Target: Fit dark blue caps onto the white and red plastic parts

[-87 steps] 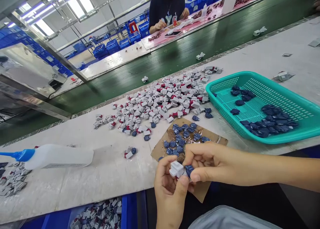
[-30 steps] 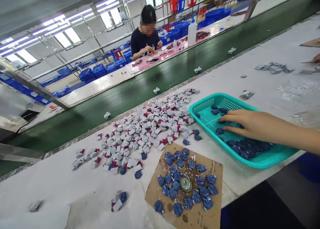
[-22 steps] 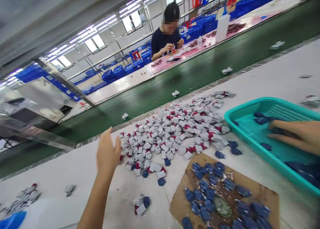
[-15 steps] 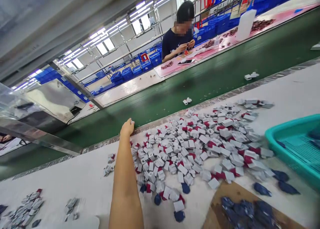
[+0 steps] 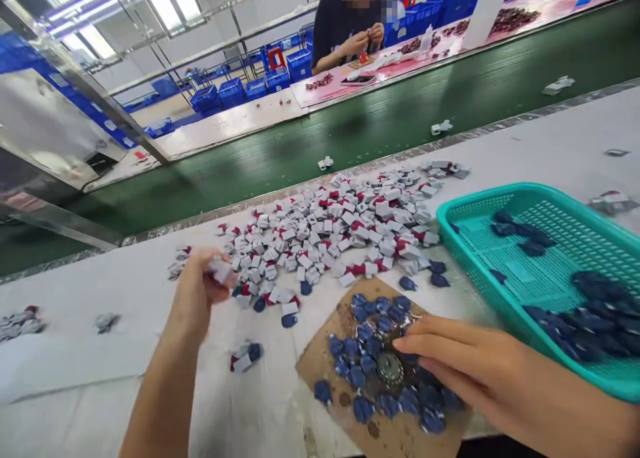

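Left of the cardboard sheet point(image 5: 315, 361), the white surface point(image 5: 270, 405) leaves a bare lane toward the near edge, with a small cluster of parts point(image 5: 245, 358) standing in it and the left hand point(image 5: 197, 295) and its forearm bounding it farther left. Beyond the cardboard, a wide heap of grey and red parts point(image 5: 320, 228) blocks any low path to the green conveyor point(image 5: 270, 151); only the air above is open. Right of the cardboard, a narrow strip holds loose blue pieces point(image 5: 438, 275) before the raised wall of the teal basket point(image 5: 477, 298). Over the cardboard's right side, the right hand point(image 5: 465, 361) blocks access from above.
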`<state>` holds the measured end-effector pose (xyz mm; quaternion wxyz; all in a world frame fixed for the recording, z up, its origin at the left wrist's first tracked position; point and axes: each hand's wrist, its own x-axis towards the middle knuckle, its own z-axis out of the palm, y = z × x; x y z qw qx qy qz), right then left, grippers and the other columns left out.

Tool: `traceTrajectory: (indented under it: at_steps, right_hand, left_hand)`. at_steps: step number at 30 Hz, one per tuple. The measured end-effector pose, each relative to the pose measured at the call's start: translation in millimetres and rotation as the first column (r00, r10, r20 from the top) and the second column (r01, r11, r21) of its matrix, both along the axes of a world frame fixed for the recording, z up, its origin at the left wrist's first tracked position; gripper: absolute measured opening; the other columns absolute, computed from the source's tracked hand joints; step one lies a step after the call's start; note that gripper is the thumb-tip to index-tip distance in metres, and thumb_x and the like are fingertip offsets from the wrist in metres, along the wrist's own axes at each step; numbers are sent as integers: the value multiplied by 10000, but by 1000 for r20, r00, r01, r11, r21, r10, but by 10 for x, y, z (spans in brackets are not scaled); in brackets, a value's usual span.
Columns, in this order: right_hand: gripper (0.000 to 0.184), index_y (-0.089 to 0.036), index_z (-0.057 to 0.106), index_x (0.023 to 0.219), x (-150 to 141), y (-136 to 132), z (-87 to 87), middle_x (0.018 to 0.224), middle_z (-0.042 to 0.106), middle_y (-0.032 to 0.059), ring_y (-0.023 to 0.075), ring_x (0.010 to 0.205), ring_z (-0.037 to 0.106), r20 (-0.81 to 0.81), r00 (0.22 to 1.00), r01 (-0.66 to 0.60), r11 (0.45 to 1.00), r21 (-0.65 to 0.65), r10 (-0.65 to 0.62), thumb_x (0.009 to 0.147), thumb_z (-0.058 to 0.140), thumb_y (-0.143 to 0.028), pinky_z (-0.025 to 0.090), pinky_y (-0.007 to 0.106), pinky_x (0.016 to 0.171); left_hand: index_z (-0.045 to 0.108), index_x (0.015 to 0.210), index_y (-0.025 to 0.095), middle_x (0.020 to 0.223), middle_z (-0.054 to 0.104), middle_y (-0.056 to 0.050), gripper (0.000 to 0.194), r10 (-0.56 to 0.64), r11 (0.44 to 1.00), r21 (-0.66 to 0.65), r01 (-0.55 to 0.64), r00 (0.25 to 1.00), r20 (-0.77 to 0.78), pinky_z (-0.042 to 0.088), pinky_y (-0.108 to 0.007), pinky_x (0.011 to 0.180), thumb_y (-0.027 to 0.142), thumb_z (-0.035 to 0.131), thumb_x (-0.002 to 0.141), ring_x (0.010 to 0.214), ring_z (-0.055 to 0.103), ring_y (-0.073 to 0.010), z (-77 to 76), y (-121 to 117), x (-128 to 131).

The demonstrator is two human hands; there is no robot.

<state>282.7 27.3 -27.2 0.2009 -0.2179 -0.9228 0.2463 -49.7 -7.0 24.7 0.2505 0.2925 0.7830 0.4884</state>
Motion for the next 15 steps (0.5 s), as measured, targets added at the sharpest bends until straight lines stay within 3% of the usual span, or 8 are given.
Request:
traceTrajectory:
  at_steps: [3, 6, 8, 12, 15]
  right_hand:
    - [331, -166, 635, 1026, -158, -124, -76, 896, 671, 69, 158, 763, 660, -1, 999, -47, 986, 161, 48, 933, 326, -91, 557, 250, 634]
    - [341, -140, 645, 939, -212, -202, -215, 832, 652, 80, 167, 719, 634, 29, 998, -56, 944, 326, 49, 910, 316, -55, 517, 267, 584]
    - [335, -144, 644, 927, -227, -230, -285, 859, 647, 86, 171, 750, 629, 47, 997, -72, 924, 374, 58, 907, 320, -56, 501, 269, 595]
    - [313, -165, 630, 923, -244, -221, -284, 838, 630, 74, 182, 741, 607, 100, 993, -93, 933, 349, 62, 923, 324, -97, 467, 290, 600]
    - [253, -179, 616, 928, -247, -200, -129, 852, 634, 69, 190, 759, 605, 94, 995, -61, 981, 183, 45, 930, 364, -156, 469, 299, 631]
  left_hand:
    - [429, 814, 228, 687, 495, 42, 266, -87, 996, -12, 91, 978, 189, 264, -176, 365, 280, 552, 583, 444, 404, -81, -125, -606, 519]
    - [526, 993, 245, 768, 554, 31, 278, -89, 996, 16, 87, 983, 159, 343, -163, 436, 301, 634, 743, 495, 406, -62, -242, -1039, 896]
    - [585, 1071, 254, 892, 603, -4, 338, -23, 999, 28, 19, 989, 148, 372, -154, 451, 363, 676, 764, 536, 442, -60, -301, -1214, 1075]
    - [710, 1002, 222, 903, 680, -52, 406, 33, 991, 105, -84, 908, 417, 455, -166, 450, 432, 783, 663, 532, 531, -74, -440, -1362, 1352]
    - [754, 972, 222, 831, 721, -70, 489, 63, 965, 163, -203, 790, 610, 500, -169, 448, 429, 863, 542, 632, 619, -135, -550, -1368, 1535]
